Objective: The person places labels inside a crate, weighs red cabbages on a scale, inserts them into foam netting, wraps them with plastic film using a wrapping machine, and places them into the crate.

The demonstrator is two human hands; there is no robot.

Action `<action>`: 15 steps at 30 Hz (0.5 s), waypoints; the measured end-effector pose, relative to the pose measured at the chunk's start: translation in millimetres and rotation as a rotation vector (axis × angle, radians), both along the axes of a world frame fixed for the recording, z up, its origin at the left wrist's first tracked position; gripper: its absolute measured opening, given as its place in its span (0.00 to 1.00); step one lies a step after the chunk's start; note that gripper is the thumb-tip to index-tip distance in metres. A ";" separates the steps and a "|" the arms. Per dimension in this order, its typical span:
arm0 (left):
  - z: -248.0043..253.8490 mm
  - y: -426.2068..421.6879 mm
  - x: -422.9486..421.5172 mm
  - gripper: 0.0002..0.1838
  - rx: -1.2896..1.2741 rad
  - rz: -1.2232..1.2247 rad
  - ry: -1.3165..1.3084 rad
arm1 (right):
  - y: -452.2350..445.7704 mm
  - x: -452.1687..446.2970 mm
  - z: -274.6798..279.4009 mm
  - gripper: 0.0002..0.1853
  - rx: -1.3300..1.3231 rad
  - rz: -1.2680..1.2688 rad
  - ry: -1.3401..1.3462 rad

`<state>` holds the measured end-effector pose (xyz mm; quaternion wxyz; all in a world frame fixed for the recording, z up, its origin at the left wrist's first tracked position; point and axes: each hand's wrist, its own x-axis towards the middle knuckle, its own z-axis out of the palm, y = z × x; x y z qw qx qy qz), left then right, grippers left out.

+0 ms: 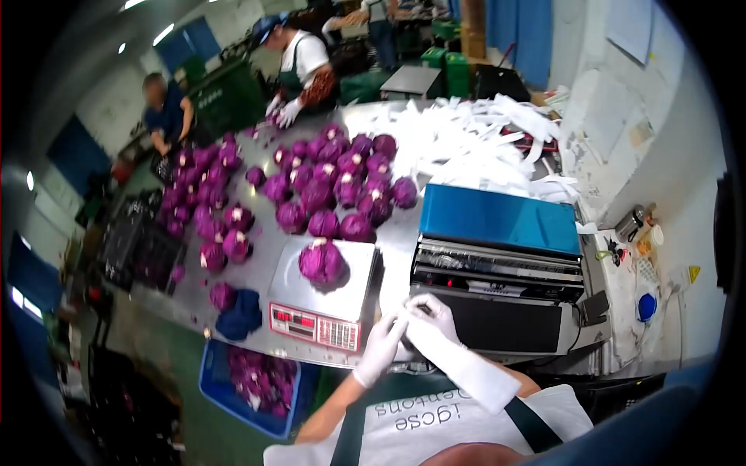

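Both of my hands wear white gloves and meet just in front of the table edge, fingers pinched together. A long flat white strip runs from my fingers down to the lower right, across my chest; its upper end is between my left hand and my right hand. Its material is not clear. Close to my left hand stands a scale with a red-framed display, and one purple cabbage sits on its plate. Right beside my right hand is a blue-topped machine with a black front plate.
Many purple cabbages cover the metal table. White strips lie heaped behind the machine. A dark blue cloth lies near the edge, above a blue crate of purple leaves. A gloved co-worker stands across the table.
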<state>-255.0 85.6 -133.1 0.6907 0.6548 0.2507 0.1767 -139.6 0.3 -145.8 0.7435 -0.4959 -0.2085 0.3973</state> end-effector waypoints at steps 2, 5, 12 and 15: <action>3.3 -4.7 2.0 0.11 0.070 0.105 -0.053 | 0.8 2.7 -1.5 0.03 -0.062 -0.210 -0.533; 9.7 -10.7 7.6 0.08 0.098 0.183 -0.121 | -1.4 12.6 7.0 0.04 0.043 -0.118 -0.275; -8.8 -7.9 5.0 0.12 0.040 0.180 0.032 | -6.6 46.3 -14.1 0.08 0.287 0.099 0.496; -7.9 -13.6 9.1 0.12 0.032 0.245 -0.005 | -5.6 43.0 -27.8 0.10 0.189 0.200 0.603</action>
